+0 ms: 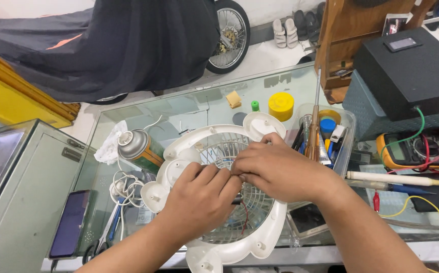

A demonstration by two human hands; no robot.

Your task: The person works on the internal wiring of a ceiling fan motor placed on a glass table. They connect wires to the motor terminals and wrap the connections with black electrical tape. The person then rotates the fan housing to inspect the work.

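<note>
Both hands met over the middle of a white plastic fan frame, lying flat on the glass bench, grille facing up. Left hand curled, fingers pressed together over the grille centre at the frame's 9 o'clock side; whatever sits under the fingertips hidden, so cannot tell what the grip pinches. Right hand coming in from 3 o'clock, fingers bent and closed down on the same central spot, touching the left hand's fingertips; the pinched part likewise hidden. A thin red wire showing through the grille just below the hands.

At 10 o'clock of the frame, a spray can lying on its side. At 8 o'clock, a coiled white cable and, further out, a dark phone. At 1 o'clock, a yellow cap; at 2 o'clock, a clear tray of tools. At 3 o'clock, a yellow multimeter and a white-handled soldering iron.
</note>
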